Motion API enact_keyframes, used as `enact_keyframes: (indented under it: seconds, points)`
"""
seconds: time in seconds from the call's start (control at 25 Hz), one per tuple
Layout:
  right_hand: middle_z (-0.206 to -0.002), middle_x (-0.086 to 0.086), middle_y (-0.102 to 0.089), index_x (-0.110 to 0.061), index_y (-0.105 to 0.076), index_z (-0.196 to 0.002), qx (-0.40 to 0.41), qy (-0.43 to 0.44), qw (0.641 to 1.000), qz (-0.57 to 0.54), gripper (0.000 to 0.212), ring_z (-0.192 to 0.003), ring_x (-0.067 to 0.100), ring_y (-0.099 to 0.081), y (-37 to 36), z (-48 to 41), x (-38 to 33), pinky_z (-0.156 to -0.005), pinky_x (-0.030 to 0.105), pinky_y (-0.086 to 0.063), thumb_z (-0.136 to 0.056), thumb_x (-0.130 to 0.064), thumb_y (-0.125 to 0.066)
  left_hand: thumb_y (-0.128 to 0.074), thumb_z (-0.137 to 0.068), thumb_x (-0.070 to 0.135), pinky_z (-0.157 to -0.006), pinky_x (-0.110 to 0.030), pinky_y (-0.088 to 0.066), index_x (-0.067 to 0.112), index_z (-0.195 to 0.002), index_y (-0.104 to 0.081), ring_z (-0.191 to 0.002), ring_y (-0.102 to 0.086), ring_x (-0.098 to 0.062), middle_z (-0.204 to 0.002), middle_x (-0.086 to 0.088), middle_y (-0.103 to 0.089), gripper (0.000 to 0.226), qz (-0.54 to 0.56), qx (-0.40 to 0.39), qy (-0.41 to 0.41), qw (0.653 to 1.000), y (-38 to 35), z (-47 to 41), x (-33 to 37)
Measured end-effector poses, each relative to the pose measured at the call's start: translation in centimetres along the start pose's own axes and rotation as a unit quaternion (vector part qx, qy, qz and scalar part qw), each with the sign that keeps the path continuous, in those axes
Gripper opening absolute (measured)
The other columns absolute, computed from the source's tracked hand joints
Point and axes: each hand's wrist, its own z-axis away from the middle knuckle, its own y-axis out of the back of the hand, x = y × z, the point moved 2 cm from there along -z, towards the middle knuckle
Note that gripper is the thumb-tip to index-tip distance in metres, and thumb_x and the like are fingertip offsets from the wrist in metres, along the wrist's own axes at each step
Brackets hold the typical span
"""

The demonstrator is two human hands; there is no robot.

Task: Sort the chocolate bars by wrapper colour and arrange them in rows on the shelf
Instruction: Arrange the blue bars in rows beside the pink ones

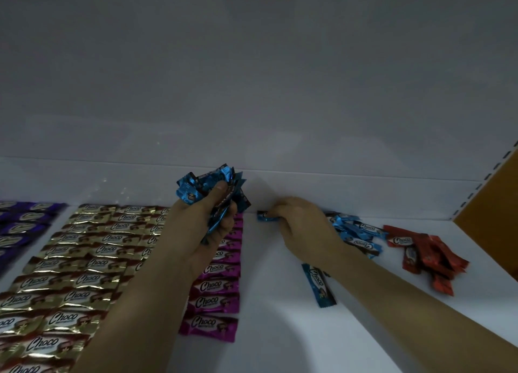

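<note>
From the left edge, purple chocolate bars [19,224], rows of gold chocolate bars [84,260] and one column of magenta chocolate bars [218,285] cover the white shelf [280,330], leaving a bare strip to their right before a lone blue bar [318,284], a loose blue pile [358,235] and a red pile [429,255] near the brown side panel [493,199]. The left hand [207,218], raised over the magenta column, clenches a bunch of blue bars [207,187] with the thumb across them; further right, the right hand [297,221] pinches a single blue bar [265,217] down at the shelf's far edge, under the dim, plain grey back wall [252,92]
</note>
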Motion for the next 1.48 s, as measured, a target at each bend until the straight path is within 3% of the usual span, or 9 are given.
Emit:
enact_keyframes:
  seconds: [0.08,0.2,0.28,0.52,0.76,0.92,1.04,1.2,1.48]
  points:
    - [-0.101,0.005,-0.068,-0.01,-0.073,-0.109,0.058,-0.032,0.998,0.001,0.022,-0.093,0.022,-0.061,1.7,2.1,0.4,-0.086,0.035,-0.052,-0.09,-0.006,-0.061,-0.072,-0.073,0.02,-0.044,-0.019,-0.049,0.005,-0.118,-0.068,-0.062,-0.065,-0.013,-0.102,-0.014,-0.07,0.047,-0.002,-0.003,0.006,1.0,0.0,-0.1,-0.1]
    - [-0.132,0.0,-0.054,-0.017,-0.056,-0.136,-0.028,-0.117,0.987,0.104,0.056,-0.123,0.023,-0.048,2.3,6.1,1.0,-0.104,0.045,-0.042,-0.093,-0.051,-0.042,-0.072,-0.075,0.019,-0.045,-0.019,-0.05,0.005,-0.117,-0.069,-0.063,-0.065,-0.013,-0.1,-0.013,-0.071,0.044,-0.007,-0.004,0.004,1.0,0.1,0.0,-0.2]
    - [-0.143,-0.001,-0.047,-0.02,-0.05,-0.142,-0.064,-0.127,0.979,0.143,0.066,-0.133,0.023,-0.042,2.2,7.4,1.7,-0.109,0.046,-0.037,-0.092,-0.058,-0.03,-0.071,-0.081,0.018,-0.045,-0.019,-0.05,0.005,-0.115,-0.069,-0.063,-0.065,-0.013,-0.097,-0.012,-0.071,0.036,-0.016,-0.006,0.005,1.0,0.0,0.1,-0.4]
    - [-0.136,0.003,-0.054,-0.021,-0.056,-0.138,-0.042,-0.138,0.975,0.166,0.06,-0.126,0.027,-0.051,3.9,7.7,3.3,-0.102,0.05,-0.044,-0.093,-0.053,-0.031,-0.069,-0.087,0.016,-0.044,-0.019,-0.05,0.005,-0.115,-0.069,-0.063,-0.066,-0.013,-0.095,-0.011,-0.071,0.031,-0.031,-0.009,0.008,0.999,-0.1,0.1,-0.8]
    - [-0.12,-0.003,-0.066,-0.017,-0.071,-0.118,-0.021,-0.014,0.996,0.09,0.028,-0.11,0.017,-0.06,2.8,6.8,2.2,-0.096,0.037,-0.05,-0.098,-0.025,-0.052,-0.071,-0.076,0.019,-0.044,-0.019,-0.049,0.005,-0.122,-0.067,-0.063,-0.065,-0.013,-0.098,-0.012,-0.069,0.048,-0.018,-0.014,0.004,1.0,0.0,-0.1,-0.2]
    - [-0.108,0.003,-0.072,-0.012,-0.075,-0.106,0.037,0.009,0.995,0.096,0.02,-0.095,0.022,-0.069,3.9,7.4,4.4,-0.089,0.043,-0.057,-0.095,-0.014,-0.058,-0.071,-0.079,0.019,-0.044,-0.018,-0.049,0.006,-0.12,-0.067,-0.064,-0.065,-0.012,-0.099,-0.012,-0.069,0.044,-0.009,-0.017,-0.003,1.0,0.2,0.1,0.0]
    - [-0.106,-0.008,-0.071,-0.018,-0.073,-0.11,0.071,-0.036,0.992,-0.102,0.02,-0.097,0.009,-0.067,6.2,5.5,1.1,-0.09,0.027,-0.054,-0.102,-0.021,-0.054,-0.068,-0.09,0.014,-0.047,-0.02,-0.051,0.008,-0.112,-0.071,-0.064,-0.064,-0.012,-0.089,-0.009,-0.072,0.023,-0.081,-0.023,-0.011,0.996,-0.9,1.0,-0.9]
    - [-0.097,-0.006,-0.071,-0.025,-0.067,-0.102,0.031,-0.14,0.898,-0.415,0.008,-0.084,0.017,-0.069,7.6,2.4,-4.7,-0.069,0.027,-0.059,-0.095,-0.028,-0.064,-0.066,-0.094,0.015,-0.054,-0.023,-0.052,0.013,-0.108,-0.071,-0.065,-0.066,-0.011,-0.081,-0.002,-0.075,0.015,-0.162,-0.035,-0.041,0.985,-2.4,1.9,-2.2]
    - [-0.086,-0.004,-0.073,-0.024,-0.077,-0.098,0.011,-0.188,0.888,-0.419,0.012,-0.071,0.004,-0.064,7.7,0.0,-4.5,-0.059,0.013,-0.046,-0.088,-0.017,-0.076,-0.068,-0.093,0.018,-0.056,-0.024,-0.053,0.02,-0.109,-0.07,-0.069,-0.069,-0.011,-0.087,-0.002,-0.077,0.016,-0.284,-0.078,-0.09,0.952,-2.3,1.7,-2.9]
